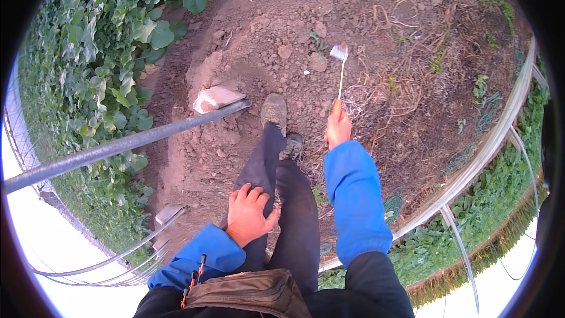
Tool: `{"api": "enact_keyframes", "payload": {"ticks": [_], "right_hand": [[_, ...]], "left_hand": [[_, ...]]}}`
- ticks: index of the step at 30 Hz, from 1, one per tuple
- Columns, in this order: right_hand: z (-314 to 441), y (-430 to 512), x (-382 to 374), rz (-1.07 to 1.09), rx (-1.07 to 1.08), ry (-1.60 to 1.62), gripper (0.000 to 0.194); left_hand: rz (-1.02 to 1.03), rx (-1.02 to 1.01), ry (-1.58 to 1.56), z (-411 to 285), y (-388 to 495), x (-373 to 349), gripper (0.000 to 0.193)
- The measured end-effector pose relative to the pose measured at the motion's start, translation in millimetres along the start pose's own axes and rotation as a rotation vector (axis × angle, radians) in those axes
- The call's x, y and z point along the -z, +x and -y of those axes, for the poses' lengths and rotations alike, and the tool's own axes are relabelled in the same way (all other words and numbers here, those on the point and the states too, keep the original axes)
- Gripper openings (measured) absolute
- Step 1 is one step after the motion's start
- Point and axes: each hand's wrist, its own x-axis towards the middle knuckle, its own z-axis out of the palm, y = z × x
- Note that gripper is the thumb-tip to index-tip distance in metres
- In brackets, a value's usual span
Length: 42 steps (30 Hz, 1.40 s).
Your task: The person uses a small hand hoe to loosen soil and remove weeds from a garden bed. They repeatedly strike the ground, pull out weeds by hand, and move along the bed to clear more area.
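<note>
My right hand [338, 129] is closed around the orange handle of a small hand hoe [341, 75], right of my boots. The hoe's pale metal blade is a little blurred, over or on cloddy brown soil [282, 35]; whether it touches is unclear. A small green weed [318, 40] grows just up and left of the blade. My left hand [250, 215] rests on my dark trouser leg at the thigh or knee, fingers spread, holding nothing. Blue sleeves cover both forearms.
A metal pole [128, 142] slants in from the left, ending beside a pale block [217, 99] near my boot [274, 109]. Leafy plants [101, 53] grow at left. Dry stems [397, 101] and green twine [489, 110] lie at right, before a pale curved rail [481, 159].
</note>
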Motion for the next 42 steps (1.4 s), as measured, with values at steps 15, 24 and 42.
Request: {"api": "enact_keyframes", "payload": {"ticks": [15, 24, 42], "right_hand": [[80, 87, 16, 0.082, 0.245, -1.208, 0.044], [78, 97, 49, 0.095, 0.152, -1.03, 0.034], [12, 128, 135, 0.174, 0.261, -0.652, 0.045]], "left_hand": [[0.0, 0.032, -0.168, -34, 52, 19, 0.053], [-0.054, 0.141, -0.157, -86, 61, -2, 0.048], [-0.14, 0.468, -0.05, -130, 25, -86, 0.034]]}}
